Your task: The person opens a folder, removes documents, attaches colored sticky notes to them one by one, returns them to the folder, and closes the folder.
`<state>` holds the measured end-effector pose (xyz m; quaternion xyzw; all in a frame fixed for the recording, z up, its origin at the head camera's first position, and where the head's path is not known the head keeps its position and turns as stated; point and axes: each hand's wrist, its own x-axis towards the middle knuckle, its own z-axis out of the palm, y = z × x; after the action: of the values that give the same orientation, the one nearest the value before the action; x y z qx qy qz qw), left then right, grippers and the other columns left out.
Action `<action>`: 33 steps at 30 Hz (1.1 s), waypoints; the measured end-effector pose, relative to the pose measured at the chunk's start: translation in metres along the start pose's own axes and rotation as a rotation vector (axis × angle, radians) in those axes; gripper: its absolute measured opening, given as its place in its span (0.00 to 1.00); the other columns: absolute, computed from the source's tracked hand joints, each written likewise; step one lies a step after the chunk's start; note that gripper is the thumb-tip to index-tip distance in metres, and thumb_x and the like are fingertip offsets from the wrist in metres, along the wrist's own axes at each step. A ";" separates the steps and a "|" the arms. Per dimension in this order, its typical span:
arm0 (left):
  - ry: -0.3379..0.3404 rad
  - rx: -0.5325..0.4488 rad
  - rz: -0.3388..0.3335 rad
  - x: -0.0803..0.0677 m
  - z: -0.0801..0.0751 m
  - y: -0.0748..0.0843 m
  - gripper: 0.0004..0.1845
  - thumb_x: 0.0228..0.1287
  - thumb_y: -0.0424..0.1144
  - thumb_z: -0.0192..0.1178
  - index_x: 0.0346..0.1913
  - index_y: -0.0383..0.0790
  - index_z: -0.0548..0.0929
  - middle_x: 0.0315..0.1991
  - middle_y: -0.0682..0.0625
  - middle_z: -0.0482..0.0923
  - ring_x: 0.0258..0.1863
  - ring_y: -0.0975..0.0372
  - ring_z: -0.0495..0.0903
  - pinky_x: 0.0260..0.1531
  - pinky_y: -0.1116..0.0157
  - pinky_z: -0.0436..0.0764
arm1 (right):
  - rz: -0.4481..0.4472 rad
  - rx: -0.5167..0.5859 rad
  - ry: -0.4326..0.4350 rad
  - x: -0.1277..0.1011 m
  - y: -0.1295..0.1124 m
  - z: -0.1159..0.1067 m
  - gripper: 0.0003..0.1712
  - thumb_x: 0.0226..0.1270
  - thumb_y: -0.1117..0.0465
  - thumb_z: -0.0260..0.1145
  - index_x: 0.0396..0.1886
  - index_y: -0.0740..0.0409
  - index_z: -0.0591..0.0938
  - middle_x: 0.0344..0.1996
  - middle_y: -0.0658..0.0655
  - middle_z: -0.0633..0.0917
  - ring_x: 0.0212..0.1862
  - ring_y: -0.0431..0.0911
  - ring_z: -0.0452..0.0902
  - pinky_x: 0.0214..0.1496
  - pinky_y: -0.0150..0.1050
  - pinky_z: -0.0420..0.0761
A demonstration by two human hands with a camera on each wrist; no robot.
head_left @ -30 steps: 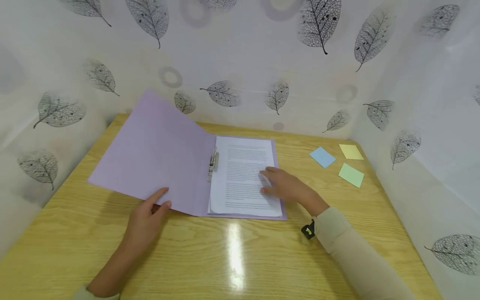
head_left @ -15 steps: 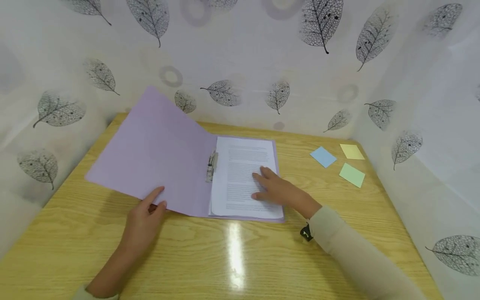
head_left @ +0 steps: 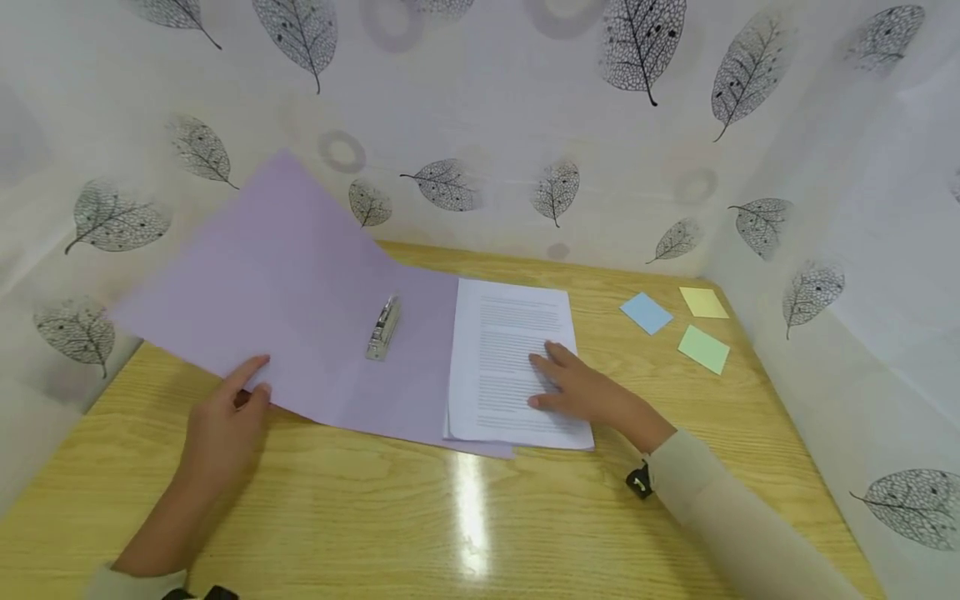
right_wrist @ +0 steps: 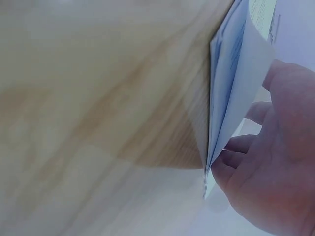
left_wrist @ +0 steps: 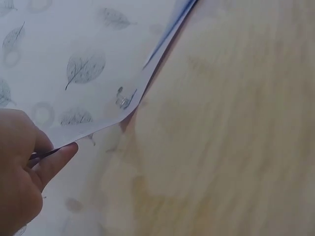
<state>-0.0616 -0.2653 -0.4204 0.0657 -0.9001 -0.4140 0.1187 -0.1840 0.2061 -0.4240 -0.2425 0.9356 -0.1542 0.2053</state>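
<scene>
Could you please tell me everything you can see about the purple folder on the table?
The folder is thin lilac card or plastic, lying open on the wooden table. A metal clip sits near its spine. Its left cover is raised, gripped at the near edge by the left hand. A stack of printed papers overlaps its right part, under the right hand.

Glossy varnished wood bench (head_left: 465, 517) mirrors a lamp glare; my matt lilac card folder (head_left: 300, 317) carries a shiny metal clip (head_left: 382, 329). Printed paper sheets (head_left: 510, 367) look smooth; paper sticky notes (head_left: 703, 348) at 2 o'clock.
</scene>
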 end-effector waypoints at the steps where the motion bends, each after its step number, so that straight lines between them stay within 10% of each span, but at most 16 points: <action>1: 0.003 0.011 0.002 0.004 -0.004 -0.003 0.24 0.79 0.41 0.48 0.74 0.41 0.70 0.35 0.38 0.82 0.20 0.69 0.69 0.13 0.69 0.71 | 0.000 0.005 0.003 -0.002 0.001 0.000 0.49 0.73 0.36 0.59 0.82 0.55 0.54 0.81 0.68 0.42 0.81 0.64 0.38 0.79 0.60 0.51; 15: -0.016 0.174 -0.052 0.050 -0.071 -0.053 0.27 0.80 0.45 0.40 0.78 0.45 0.62 0.46 0.35 0.76 0.24 0.66 0.67 0.18 0.66 0.67 | 0.006 0.044 0.017 -0.021 0.012 0.004 0.50 0.71 0.35 0.60 0.82 0.54 0.54 0.81 0.67 0.42 0.81 0.64 0.38 0.79 0.62 0.52; 27: 0.172 0.293 -0.043 0.074 -0.099 -0.072 0.26 0.76 0.36 0.44 0.73 0.36 0.69 0.31 0.33 0.77 0.18 0.70 0.62 0.14 0.69 0.63 | 0.016 0.038 0.008 -0.021 0.013 0.007 0.50 0.71 0.34 0.59 0.82 0.53 0.54 0.81 0.66 0.41 0.81 0.63 0.38 0.78 0.62 0.53; 33: 0.195 0.307 -0.011 0.083 -0.105 -0.075 0.26 0.75 0.34 0.43 0.72 0.33 0.69 0.40 0.26 0.77 0.20 0.69 0.62 0.15 0.71 0.61 | 0.011 0.047 0.012 -0.022 0.012 0.006 0.49 0.72 0.36 0.60 0.82 0.54 0.54 0.81 0.67 0.41 0.81 0.64 0.38 0.78 0.62 0.53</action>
<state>-0.1114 -0.4086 -0.3977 0.1279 -0.9366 -0.2640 0.1916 -0.1685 0.2266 -0.4272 -0.2317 0.9341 -0.1766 0.2062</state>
